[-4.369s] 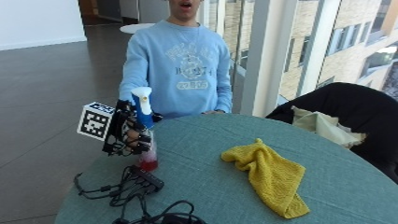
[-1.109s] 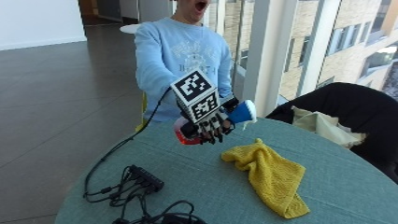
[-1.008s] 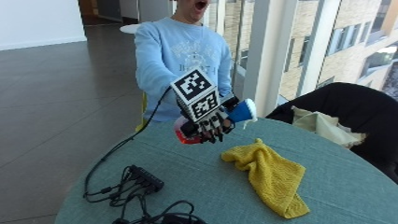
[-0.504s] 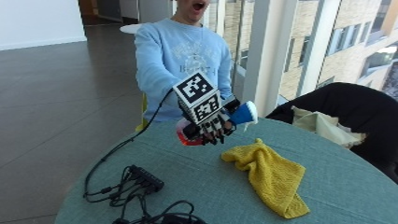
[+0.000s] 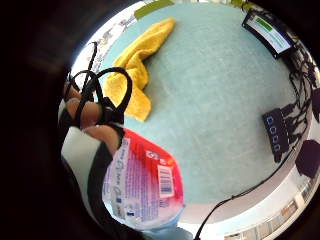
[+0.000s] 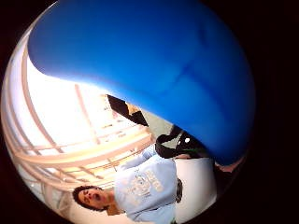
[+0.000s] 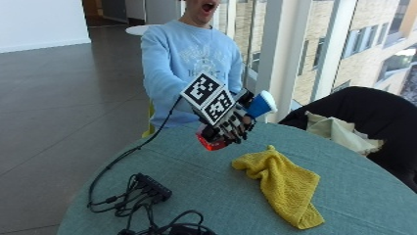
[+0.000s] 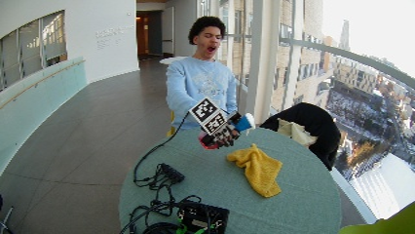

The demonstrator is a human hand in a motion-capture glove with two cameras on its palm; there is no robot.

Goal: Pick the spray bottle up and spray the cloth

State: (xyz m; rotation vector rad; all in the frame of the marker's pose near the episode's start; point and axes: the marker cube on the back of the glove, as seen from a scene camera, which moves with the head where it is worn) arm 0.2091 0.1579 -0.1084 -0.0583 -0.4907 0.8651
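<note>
hand: the gloved right hand is being held above the table, fingers curled round the spray bottle, which is tipped over, blue head toward the window side.
bottle: it is being carried in the air, red base low, clear of the table; the label is sitting close against the palm.
cloth: the yellow cloth is lying crumpled on the table, near and below the nozzle end, not touched.
step: spraying is judged to be in hand; the nozzle is best being angled down at the cloth before the trigger is pulled.
room: open tabletop is lying between bottle and cloth.
edges: the cable hub and leads are sitting well apart, toward the table's near edge.
</note>
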